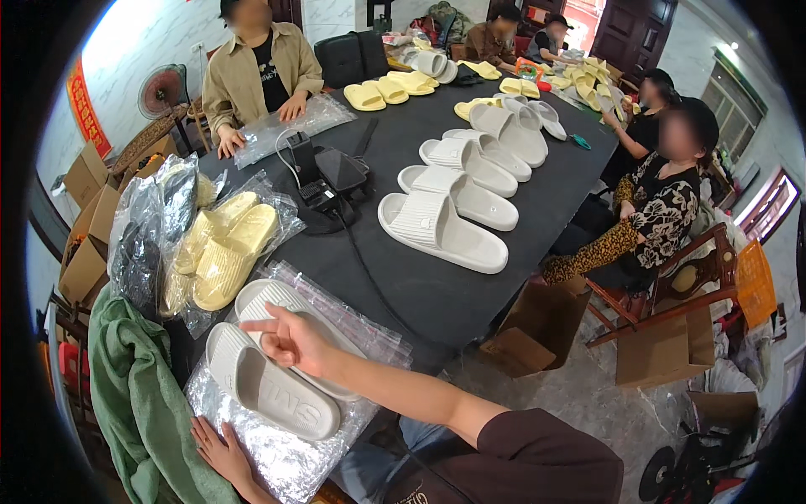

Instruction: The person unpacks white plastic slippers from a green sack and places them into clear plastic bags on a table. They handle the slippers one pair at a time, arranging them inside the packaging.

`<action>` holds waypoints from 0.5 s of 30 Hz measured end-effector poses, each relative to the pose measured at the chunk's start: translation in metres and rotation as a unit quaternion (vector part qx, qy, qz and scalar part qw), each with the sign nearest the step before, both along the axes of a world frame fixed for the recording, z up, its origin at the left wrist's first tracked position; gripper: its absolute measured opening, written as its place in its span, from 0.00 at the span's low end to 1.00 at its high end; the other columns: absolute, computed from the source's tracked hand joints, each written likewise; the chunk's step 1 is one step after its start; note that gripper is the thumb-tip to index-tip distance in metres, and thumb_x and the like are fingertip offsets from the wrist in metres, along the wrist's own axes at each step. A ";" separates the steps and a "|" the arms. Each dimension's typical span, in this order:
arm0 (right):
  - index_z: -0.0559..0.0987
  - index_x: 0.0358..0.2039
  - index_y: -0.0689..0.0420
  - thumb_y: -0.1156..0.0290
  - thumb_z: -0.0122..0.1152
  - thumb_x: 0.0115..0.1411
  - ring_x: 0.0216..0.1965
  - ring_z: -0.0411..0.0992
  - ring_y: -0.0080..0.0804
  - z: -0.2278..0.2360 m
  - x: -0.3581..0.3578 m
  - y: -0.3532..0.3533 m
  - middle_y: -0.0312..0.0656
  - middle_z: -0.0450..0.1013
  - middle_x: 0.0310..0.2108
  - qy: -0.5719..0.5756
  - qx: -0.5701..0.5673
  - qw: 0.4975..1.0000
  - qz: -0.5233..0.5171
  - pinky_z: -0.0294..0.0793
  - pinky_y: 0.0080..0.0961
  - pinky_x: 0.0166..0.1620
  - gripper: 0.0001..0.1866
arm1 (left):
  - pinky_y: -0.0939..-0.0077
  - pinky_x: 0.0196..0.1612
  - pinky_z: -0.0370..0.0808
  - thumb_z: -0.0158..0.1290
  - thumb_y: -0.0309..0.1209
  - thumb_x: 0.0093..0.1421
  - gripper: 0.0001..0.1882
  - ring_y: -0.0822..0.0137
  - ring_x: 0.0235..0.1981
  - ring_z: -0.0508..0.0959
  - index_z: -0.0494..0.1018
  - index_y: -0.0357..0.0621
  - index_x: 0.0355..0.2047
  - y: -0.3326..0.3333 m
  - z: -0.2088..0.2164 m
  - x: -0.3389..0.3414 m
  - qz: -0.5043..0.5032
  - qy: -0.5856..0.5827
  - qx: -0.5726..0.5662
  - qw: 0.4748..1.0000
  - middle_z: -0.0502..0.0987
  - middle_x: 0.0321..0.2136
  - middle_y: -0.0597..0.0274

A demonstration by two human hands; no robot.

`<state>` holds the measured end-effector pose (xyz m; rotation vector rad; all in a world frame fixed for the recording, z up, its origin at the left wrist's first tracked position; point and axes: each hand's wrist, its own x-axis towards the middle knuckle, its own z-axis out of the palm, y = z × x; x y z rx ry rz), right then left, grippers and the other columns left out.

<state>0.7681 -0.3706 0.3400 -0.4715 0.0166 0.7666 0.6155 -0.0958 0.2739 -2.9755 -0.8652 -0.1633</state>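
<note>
A pair of light grey slide sandals lies on a stack of clear plastic bags (210, 403) at the table's near left corner. My right hand (290, 338) is over the pair, its index finger stretched out and the other fingers partly bent, with nothing visible in its grip. It covers part of the near slide (281, 399) and the far slide (264, 296); whether it touches them I cannot tell. Flat on the bags, left of the near slide's heel, rests my left hand (222, 454), fingers apart.
Bagged yellow slides (231, 252) and a green cloth (138, 395) are at the left. A black device (323, 172) with a cable stands mid-table. Grey slides (441, 231) line the right side. Across the table a person's hands press a plastic bag (294, 126); other people sit around.
</note>
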 end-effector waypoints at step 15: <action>0.79 0.17 0.62 0.54 0.47 0.62 0.24 0.75 0.51 -0.010 -0.026 0.013 0.53 0.75 0.20 -0.589 -0.585 0.555 -0.058 0.74 0.46 0.31 0.27 | 0.54 0.66 0.46 0.36 0.52 0.66 0.33 0.60 0.67 0.49 0.54 0.47 0.65 -0.002 0.001 0.000 -0.022 -0.031 -0.011 0.999 0.50 0.67 0.64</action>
